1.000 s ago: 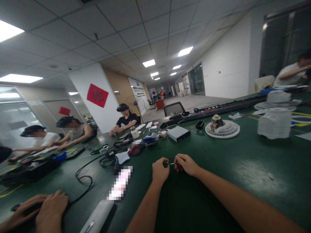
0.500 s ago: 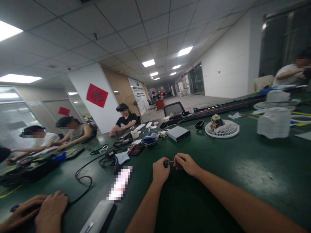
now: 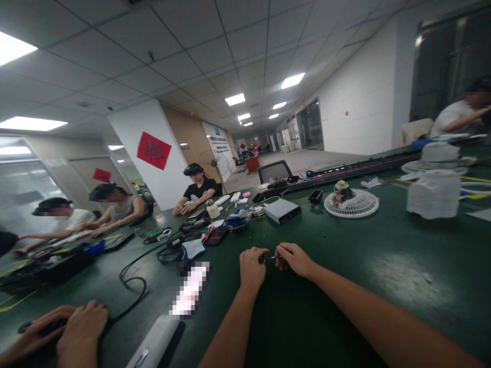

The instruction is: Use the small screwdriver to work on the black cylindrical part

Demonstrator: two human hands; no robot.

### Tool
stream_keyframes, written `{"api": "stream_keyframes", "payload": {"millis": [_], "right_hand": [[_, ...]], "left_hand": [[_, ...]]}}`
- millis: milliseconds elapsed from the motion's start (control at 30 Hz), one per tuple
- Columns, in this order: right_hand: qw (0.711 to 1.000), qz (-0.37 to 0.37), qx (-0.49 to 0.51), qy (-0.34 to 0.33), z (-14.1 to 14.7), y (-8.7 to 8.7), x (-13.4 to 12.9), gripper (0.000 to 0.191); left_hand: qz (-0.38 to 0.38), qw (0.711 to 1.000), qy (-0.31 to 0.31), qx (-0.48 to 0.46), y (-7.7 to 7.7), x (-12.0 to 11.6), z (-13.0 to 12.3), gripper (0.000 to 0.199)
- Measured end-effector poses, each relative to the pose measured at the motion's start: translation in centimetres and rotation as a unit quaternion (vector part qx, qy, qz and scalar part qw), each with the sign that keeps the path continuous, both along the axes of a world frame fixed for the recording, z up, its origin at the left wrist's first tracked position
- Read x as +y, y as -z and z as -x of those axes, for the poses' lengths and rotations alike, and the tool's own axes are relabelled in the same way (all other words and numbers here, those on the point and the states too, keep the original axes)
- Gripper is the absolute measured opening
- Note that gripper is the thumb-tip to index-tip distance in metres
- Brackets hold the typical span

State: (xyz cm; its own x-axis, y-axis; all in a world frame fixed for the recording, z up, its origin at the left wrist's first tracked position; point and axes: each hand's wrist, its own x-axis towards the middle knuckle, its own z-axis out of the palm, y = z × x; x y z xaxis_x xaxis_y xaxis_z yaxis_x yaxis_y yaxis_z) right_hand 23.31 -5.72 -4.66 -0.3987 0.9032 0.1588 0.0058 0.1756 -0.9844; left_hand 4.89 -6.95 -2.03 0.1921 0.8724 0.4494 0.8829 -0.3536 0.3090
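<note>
The left hand (image 3: 252,268) curls shut around the dark end of a small metal-tipped tool (image 3: 262,259), whose thin shaft reaches the right hand (image 3: 294,258), its fingertips pinched together on it.

the left forearm (image 3: 230,322) and right forearm (image 3: 364,306) are bare and slender, narrowing toward the wrists. the left hand (image 3: 252,268) and right hand (image 3: 294,259) are bare too, their skin smooth, any fine marks too blurred to tell.

Left hand (image 3: 251,268) and right hand (image 3: 294,259) grip a small metal-tipped black part (image 3: 263,259) together.
</note>
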Motion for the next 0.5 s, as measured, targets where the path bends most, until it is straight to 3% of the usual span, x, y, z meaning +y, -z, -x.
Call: {"api": "stream_keyframes", "payload": {"millis": [500], "right_hand": [[1.000,0.007,-0.019,0.007,0.10,0.12,-0.05,0.032]], "left_hand": [[-0.012,0.999,-0.008,0.035,-0.37,-0.30,0.36,0.057]]}}
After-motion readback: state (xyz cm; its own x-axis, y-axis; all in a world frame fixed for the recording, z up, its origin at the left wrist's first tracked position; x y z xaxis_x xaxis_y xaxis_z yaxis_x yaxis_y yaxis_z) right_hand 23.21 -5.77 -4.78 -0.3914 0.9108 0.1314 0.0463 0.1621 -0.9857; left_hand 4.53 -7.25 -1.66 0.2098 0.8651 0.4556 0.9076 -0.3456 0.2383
